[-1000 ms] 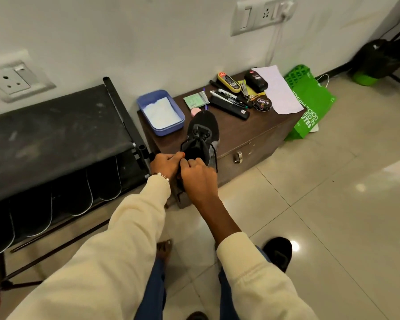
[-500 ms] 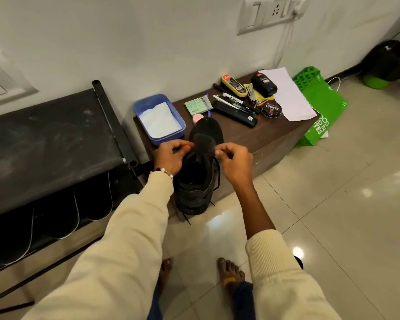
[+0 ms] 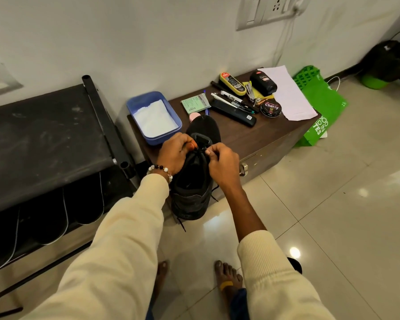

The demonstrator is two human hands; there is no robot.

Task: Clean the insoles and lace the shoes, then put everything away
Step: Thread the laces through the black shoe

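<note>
Both grips, left hand [image 3: 174,153], right hand [image 3: 222,161], pinch one shoe's [image 3: 194,181] lace [image 3: 201,150].

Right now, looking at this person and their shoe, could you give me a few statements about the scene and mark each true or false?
1. Both hands work at the lace of the black shoe. True: the left hand and right hand each pinch the lace near the tongue.
2. The blue tub holds white powder. True.
3. The round Cherry tin stands on the floor. False: it stands on the brown cabinet, beside the white paper.
4. The green bag hangs on the wall. False: it sits on the floor against the cabinet's far end.
5. The person wears shoes. False: the feet are bare.
</note>
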